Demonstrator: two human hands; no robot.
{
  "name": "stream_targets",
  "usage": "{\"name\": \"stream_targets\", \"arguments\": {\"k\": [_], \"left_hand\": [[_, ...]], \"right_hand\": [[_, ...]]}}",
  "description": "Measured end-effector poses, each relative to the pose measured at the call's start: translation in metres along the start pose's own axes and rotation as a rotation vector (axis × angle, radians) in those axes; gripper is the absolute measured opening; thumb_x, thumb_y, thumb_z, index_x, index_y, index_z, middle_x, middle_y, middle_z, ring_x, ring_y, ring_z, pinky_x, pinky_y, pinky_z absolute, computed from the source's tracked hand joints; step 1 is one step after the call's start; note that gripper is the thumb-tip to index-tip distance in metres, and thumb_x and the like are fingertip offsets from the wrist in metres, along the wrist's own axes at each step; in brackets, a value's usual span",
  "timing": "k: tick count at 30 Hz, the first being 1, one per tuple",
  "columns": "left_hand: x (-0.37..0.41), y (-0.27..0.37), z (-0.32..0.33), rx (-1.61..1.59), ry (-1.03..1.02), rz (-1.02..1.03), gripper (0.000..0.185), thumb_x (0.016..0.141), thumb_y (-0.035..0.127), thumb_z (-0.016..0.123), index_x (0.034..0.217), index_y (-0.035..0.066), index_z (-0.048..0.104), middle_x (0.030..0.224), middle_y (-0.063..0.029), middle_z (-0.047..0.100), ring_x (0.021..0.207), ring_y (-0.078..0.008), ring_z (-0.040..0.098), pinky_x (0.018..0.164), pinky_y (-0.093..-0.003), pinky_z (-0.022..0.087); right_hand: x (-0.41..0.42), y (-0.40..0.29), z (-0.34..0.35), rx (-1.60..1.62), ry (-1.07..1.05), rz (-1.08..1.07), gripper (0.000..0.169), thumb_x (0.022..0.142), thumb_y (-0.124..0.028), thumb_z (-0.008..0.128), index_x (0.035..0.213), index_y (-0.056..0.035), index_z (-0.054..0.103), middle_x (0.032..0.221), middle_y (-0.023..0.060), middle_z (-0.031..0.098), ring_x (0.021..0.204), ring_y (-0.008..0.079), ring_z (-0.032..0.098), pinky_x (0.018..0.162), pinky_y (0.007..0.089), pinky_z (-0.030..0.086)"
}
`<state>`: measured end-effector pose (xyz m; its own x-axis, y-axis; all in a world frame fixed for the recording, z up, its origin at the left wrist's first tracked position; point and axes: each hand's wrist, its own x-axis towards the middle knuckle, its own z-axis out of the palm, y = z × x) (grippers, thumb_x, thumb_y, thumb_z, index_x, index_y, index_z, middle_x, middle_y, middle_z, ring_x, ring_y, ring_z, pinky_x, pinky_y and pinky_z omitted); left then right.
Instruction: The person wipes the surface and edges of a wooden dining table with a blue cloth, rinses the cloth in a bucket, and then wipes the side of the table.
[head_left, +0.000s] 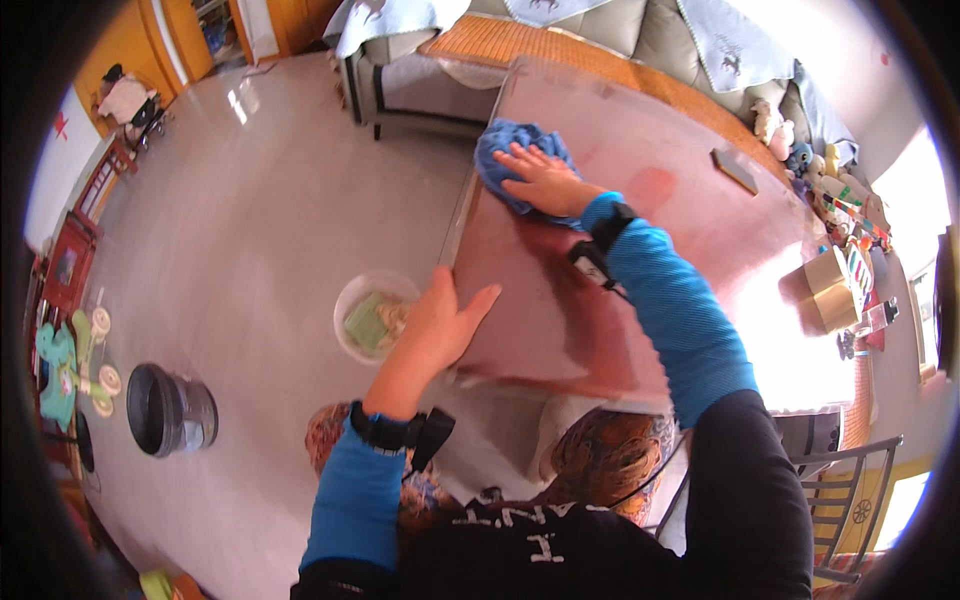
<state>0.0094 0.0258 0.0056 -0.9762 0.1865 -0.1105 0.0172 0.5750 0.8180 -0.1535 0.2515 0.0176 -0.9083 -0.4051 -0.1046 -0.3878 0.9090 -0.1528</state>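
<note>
My right hand (541, 180) lies flat, fingers spread, on a crumpled blue cloth (499, 154) near the left edge of a table with a glossy reddish-brown top (517, 300). Nearer to me, my left hand (452, 319) rests at that table's edge near its close corner, thumb and fingers apart, with nothing seen in it. Its palm side is hidden. Below and left of that hand stands a white round bin (341, 300) with a green item and crumpled pale matter inside. A small black device (589, 262) with a cable shows beside my right wrist.
A dark flat object (735, 172), a cardboard box (832, 289) and a clear bottle (876, 318) are on the table's right part. Beyond it runs a sofa (607, 22) with plush toys. A black bucket (172, 410) stands on the floor at left. A person sits at the far left.
</note>
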Motion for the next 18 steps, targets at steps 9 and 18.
{"name": "stream_targets", "arguments": {"k": [9, 18], "left_hand": [[-0.001, -0.008, -0.004, -0.016, -0.016, 0.06, 0.071, 0.084, 0.054, 0.056, 0.112, -0.009, 0.04, 0.108, -0.0351, 0.055, 0.101, -0.0479, 0.054, 0.085, -0.0472, 0.044], [0.04, -0.079, -0.056, -0.335, -0.148, -0.031, 0.068, 0.089, 0.061, 0.044, 0.123, 0.003, 0.049, 0.111, -0.0122, 0.058, 0.092, -0.0202, 0.057, 0.075, -0.0349, 0.049]], "right_hand": [[-0.093, -0.033, 0.005, 0.054, 0.015, 0.033, 0.056, 0.096, -0.043, 0.039, 0.147, -0.0245, 0.025, 0.154, 0.011, 0.016, 0.142, 0.0321, 0.012, 0.113, 0.0501, 0.012], [-0.112, -0.039, 0.021, 0.017, 0.066, 0.123, 0.056, 0.095, -0.044, 0.04, 0.146, -0.0273, 0.025, 0.154, 0.0105, 0.018, 0.142, 0.0319, 0.013, 0.113, 0.0491, 0.011]]}}
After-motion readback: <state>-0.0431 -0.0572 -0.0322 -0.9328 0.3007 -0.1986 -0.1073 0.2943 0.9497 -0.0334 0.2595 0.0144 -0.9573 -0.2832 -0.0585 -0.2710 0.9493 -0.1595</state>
